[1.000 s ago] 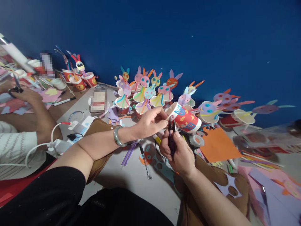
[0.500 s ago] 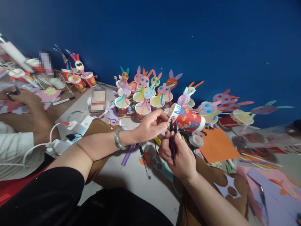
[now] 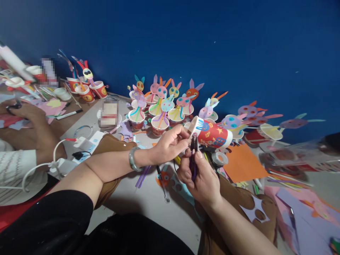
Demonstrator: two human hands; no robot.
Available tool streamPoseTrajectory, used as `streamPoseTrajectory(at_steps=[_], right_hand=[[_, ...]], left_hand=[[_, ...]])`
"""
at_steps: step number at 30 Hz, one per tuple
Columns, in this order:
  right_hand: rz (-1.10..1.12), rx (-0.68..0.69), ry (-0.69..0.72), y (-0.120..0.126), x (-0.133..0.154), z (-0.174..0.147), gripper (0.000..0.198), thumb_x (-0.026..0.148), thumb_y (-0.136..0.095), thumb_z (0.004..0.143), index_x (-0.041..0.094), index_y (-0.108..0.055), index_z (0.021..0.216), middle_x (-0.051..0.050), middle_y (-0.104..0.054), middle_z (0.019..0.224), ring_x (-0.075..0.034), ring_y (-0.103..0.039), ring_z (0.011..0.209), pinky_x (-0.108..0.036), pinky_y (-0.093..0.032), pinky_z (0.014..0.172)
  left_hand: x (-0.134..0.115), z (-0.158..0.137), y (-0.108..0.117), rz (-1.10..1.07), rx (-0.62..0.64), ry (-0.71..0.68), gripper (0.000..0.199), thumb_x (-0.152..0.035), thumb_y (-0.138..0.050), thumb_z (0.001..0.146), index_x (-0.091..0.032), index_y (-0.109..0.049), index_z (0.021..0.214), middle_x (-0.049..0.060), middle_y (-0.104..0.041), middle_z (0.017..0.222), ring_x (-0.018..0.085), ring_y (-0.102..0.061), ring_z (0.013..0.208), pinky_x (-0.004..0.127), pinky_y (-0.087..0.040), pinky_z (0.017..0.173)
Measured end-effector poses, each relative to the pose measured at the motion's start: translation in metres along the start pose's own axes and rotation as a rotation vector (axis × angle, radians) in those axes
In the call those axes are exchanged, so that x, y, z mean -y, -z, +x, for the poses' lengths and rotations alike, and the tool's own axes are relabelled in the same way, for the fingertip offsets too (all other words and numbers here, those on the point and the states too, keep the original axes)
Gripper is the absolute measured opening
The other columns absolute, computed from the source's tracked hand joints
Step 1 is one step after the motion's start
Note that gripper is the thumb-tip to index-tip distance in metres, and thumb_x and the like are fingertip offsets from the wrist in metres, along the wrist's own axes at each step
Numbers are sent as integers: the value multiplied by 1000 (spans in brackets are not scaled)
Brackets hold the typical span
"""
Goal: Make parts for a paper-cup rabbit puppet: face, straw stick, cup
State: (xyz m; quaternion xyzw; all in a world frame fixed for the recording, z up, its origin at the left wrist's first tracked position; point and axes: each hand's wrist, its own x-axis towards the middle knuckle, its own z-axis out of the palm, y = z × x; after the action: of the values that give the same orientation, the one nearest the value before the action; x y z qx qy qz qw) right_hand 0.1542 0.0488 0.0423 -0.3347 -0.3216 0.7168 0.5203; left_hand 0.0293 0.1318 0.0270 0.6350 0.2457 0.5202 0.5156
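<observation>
A red paper cup (image 3: 214,134) with yellow and blue prints lies tilted on its side in the air, its rim toward my left hand (image 3: 172,141). The left fingers pinch that rim. Below it, my right hand (image 3: 200,177) is closed around purple-handled scissors (image 3: 194,159), their blades pointing up at the cup's rim. In this view the blades look nearly closed; whether paper lies between them I cannot make out. Just behind stand several paper cups (image 3: 160,125) with paper rabbit heads on coloured stems.
Right of my hands lie a tape roll (image 3: 220,159), an orange sheet (image 3: 243,164) and purple paper (image 3: 300,212). A pen (image 3: 162,184) and purple sticks (image 3: 142,176) lie in front. At left are a power strip (image 3: 91,145) and another person's hand (image 3: 29,109) holding scissors.
The scissor blades have come closer together at the cup's rim. My left hand keeps its pinch on the cup. The whole view has shifted slightly.
</observation>
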Motion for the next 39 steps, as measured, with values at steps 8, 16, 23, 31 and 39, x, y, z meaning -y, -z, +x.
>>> streamPoseTrajectory(at_steps=[8, 16, 23, 31, 39], right_hand=[[-8, -30, -6, 0, 1, 0, 41, 61, -70, 92, 22, -58, 90, 9, -52, 52, -3, -28, 34, -20, -24, 41], [-25, -49, -14, 1, 2, 1, 41, 62, -69, 92, 22, -57, 89, 9, -51, 51, -4, -27, 33, -20, -24, 40], [0, -52, -35, 3, 2, 4, 42, 62, -74, 88, 23, -56, 88, 10, -49, 48, -3, -25, 32, -19, -21, 37], [-22, -66, -49, 6, 3, 7, 45, 63, -74, 86, 24, -53, 84, 11, -42, 44, -4, -22, 33, -19, -22, 37], [-37, -84, -63, 8, 1, 9, 46, 65, -73, 86, 24, -52, 82, 12, -40, 43, -5, -22, 34, -19, -25, 38]], left_hand=[[0, -1, 0, 35, 10, -6, 38, -58, -63, 95, -22, -52, 88, 1, -61, 81, 14, -63, 76, 30, -55, 69], [0, -2, 2, 93, 5, 4, 22, -39, -63, 96, -20, -54, 89, 1, -63, 85, 12, -61, 76, 26, -54, 69], [0, -1, 5, 135, 25, -6, 15, -31, -62, 95, -19, -54, 91, 1, -64, 88, 10, -61, 76, 26, -53, 72], [-1, 1, 7, 111, 59, -26, 17, -34, -61, 96, -20, -52, 92, 1, -63, 87, 11, -63, 77, 26, -57, 73], [-4, 3, 9, 219, 51, -68, 14, -33, -58, 96, -21, -52, 91, -1, -60, 81, 12, -59, 74, 27, -53, 69]])
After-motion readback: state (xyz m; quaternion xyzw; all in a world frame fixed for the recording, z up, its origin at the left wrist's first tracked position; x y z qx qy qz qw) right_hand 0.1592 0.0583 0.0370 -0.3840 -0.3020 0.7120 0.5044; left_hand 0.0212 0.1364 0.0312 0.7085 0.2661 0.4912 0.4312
